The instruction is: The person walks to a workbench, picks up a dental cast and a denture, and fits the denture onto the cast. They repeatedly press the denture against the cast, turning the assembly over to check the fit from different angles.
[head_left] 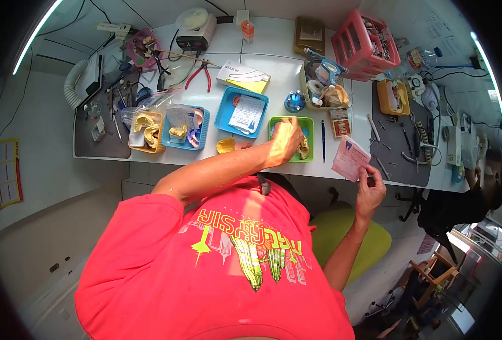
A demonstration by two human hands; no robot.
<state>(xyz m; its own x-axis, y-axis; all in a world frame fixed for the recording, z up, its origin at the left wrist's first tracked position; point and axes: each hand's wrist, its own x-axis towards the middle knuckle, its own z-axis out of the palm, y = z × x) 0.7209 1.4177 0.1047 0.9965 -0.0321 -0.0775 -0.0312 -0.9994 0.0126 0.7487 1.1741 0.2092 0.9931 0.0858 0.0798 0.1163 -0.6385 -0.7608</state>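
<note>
My left hand reaches into a small green tray, its fingers curled down. What they grip is hidden beneath the hand. A tan dental cast shows beside it in the tray. On the right, my right hand pinches a pink printed paper slip by its lower corner, above the table's front edge. A dark blue pen lies between the green tray and the slip. Left of the tray, a yellow plaster piece sits near the table edge.
A blue tray with a paper slip, another blue basket and a yellow basket with dental casts stand to the left. Behind are a blue jar, red-handled pliers and a pink crate. Tools lie on the right-hand mat.
</note>
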